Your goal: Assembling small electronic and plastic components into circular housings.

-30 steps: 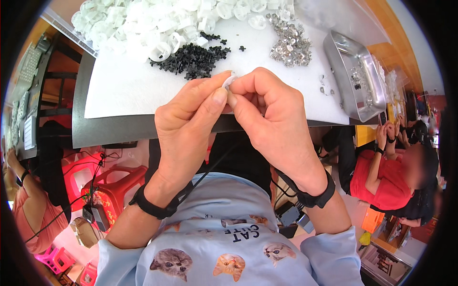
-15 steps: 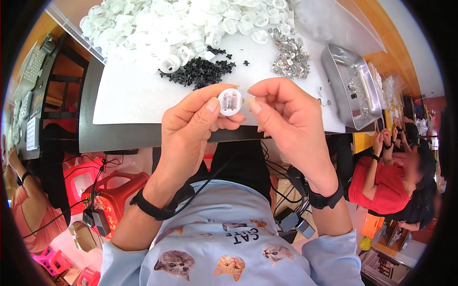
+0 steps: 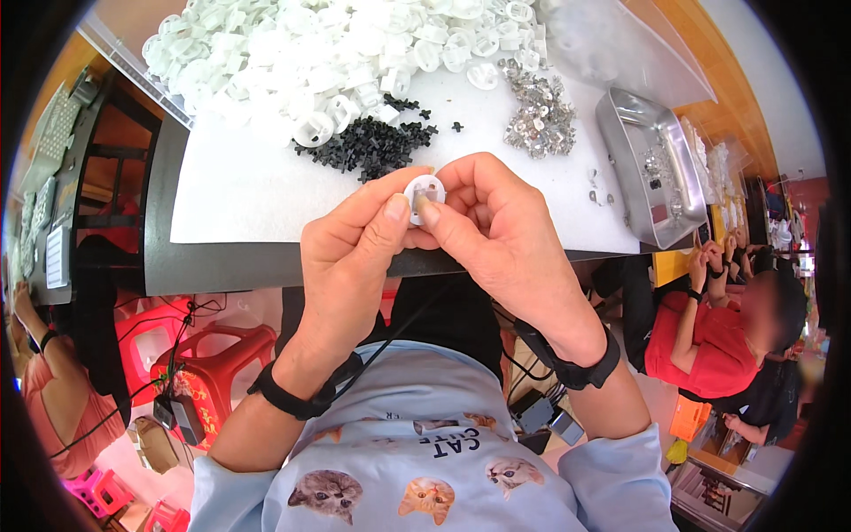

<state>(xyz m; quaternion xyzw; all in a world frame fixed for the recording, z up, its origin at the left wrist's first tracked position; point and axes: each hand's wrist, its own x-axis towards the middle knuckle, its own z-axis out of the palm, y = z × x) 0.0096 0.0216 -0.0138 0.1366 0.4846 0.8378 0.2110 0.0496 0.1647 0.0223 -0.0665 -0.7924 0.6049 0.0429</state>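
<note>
A round white plastic housing [image 3: 424, 183] with small slots in its face is held over the table's near edge. My left hand [image 3: 359, 235] is closed on it, thumb and fingers gripping its left rim. My right hand [image 3: 496, 226] is closed too, its thumb pressed onto the housing's face and its other fingers curled by the right rim. Whether a small piece lies under that thumb is hidden. Just beyond my hands is a heap of small black cross-shaped plastic pieces [image 3: 372, 149].
White plastic housings [image 3: 301, 53] form a large pile at the back. Right of it lie small metal pieces [image 3: 541, 115], then a metal tray [image 3: 612, 133] holding a few more. White sheeting [image 3: 230, 204] covers the dark table [image 3: 230, 266]. Another person in red [image 3: 709, 346] sits at right.
My right hand has moved left, from just beside the housing onto it, and its thumb now covers part of the face. My left hand keeps its grip.
</note>
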